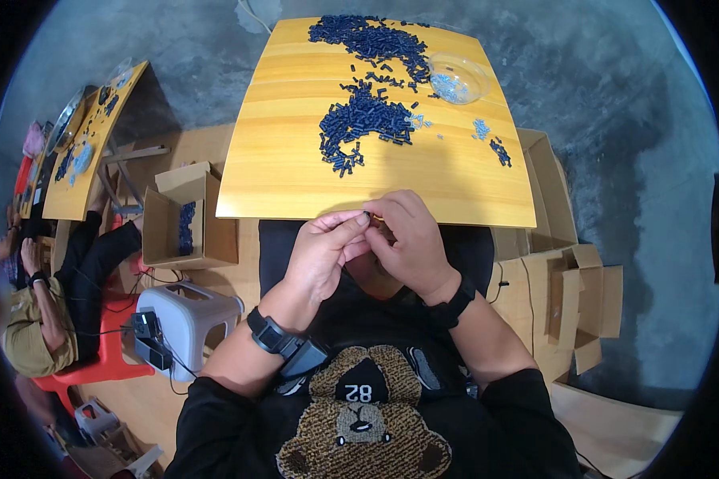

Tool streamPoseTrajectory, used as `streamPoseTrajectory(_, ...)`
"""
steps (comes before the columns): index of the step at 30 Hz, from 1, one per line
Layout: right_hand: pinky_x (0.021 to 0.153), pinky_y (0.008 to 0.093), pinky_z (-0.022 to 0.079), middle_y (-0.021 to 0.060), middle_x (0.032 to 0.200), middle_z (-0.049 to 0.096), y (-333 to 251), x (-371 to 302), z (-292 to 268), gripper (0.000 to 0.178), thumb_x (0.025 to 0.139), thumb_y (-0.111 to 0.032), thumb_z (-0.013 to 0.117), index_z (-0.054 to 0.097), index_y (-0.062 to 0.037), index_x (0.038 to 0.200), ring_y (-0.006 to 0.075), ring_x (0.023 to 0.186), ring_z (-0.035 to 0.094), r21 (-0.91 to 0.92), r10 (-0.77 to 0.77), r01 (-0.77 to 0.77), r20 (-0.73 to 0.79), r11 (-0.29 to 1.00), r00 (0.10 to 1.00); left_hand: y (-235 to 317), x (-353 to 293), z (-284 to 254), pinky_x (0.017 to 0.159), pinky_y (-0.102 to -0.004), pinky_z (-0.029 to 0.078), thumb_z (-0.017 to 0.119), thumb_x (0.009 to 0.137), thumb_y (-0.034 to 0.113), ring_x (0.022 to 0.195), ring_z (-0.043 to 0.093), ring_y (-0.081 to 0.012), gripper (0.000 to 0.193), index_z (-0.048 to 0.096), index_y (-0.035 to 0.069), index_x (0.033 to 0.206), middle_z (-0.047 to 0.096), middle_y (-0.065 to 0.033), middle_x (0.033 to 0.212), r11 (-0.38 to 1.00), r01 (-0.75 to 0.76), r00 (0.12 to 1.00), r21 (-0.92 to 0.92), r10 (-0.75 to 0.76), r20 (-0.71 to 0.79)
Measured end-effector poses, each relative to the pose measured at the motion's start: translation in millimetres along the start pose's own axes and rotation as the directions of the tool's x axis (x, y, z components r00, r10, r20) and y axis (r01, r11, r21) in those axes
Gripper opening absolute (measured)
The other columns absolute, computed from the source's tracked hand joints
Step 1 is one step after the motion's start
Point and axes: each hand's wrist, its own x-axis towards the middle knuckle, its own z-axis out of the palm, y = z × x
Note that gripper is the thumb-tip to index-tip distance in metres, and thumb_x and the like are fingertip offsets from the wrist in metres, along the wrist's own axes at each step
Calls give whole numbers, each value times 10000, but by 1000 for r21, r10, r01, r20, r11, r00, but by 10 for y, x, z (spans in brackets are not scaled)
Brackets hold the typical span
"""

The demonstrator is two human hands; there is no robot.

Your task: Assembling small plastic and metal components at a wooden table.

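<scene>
My left hand (324, 254) pinches a small dark piece (368, 215) between thumb and forefinger, just off the table's near edge. My right hand (411, 243) meets it there, its curled fingertips closed at the same piece; the fingers partly hide it. Beyond the hands, on the yellow wooden table (287, 180), lies a heap of small dark blue cylindrical pieces (363, 120). A second heap of the same pieces (371, 40) spreads along the far edge. At the far right, a clear round bowl (478, 80) holds small pale blue parts (447, 85).
A few pale parts (481, 128) and dark pieces (500, 152) lie near the table's right edge. Cardboard boxes (587, 299) stand on the right, another box (208, 239) on the left. A grey stool (185, 319) and a seated person (48, 319) are further left.
</scene>
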Motion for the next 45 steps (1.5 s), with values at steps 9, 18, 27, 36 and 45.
streamPoseTrajectory(9, 654, 366, 430, 110, 775, 523, 83, 6, -47, 153, 667, -48, 616, 542, -28, 799, 294, 752, 513, 52, -21, 15, 102, 999, 995, -29, 15, -20, 734, -272, 522, 574, 860, 85, 827, 625, -154, 140, 627, -3, 955, 642, -98, 937, 999, 23, 999, 29, -23, 25)
streamPoseTrajectory(18, 645, 363, 431, 111, 754, 524, 133, 12, -17, 156, 673, -61, 621, 559, -30, 812, 286, 739, 521, 56, 38, -43, 85, 997, 996, -29, 91, -51, 727, -280, 525, 608, 839, 90, 803, 625, -151, 121, 632, 11, 927, 645, -81, 887, 999, 41, 999, 7, -41, 5)
streamPoseTrajectory(27, 616, 285, 450, 79, 755, 560, 270, 127, 16, 180, 709, -96, 651, 612, -13, 865, 190, 702, 556, 190, 287, -339, 256, 921, 923, 9, 205, -197, 689, -254, 510, 606, 840, 108, 765, 620, -135, 126, 630, 10, 916, 649, -80, 862, 998, 59, 997, -22, -60, -53)
streamPoseTrajectory(36, 581, 243, 460, 81, 739, 586, 797, 452, 266, 190, 719, -62, 649, 628, 9, 894, 133, 615, 555, 81, 499, -510, 128, 856, 857, 278, 367, -383, 693, -247, 496, 570, 849, 122, 767, 611, -153, 131, 606, 12, 910, 639, -90, 857, 997, 19, 994, -70, -27, -102)
streamPoseTrajectory(45, 594, 321, 458, 117, 727, 569, 812, 641, 429, 167, 717, -84, 643, 619, 1, 859, 244, 645, 564, -105, 446, -435, 128, 894, 886, 279, 428, -572, 613, -249, 503, 558, 860, 128, 703, 627, -164, 137, 595, 27, 945, 640, -87, 862, 992, 86, 996, -90, -87, -12)
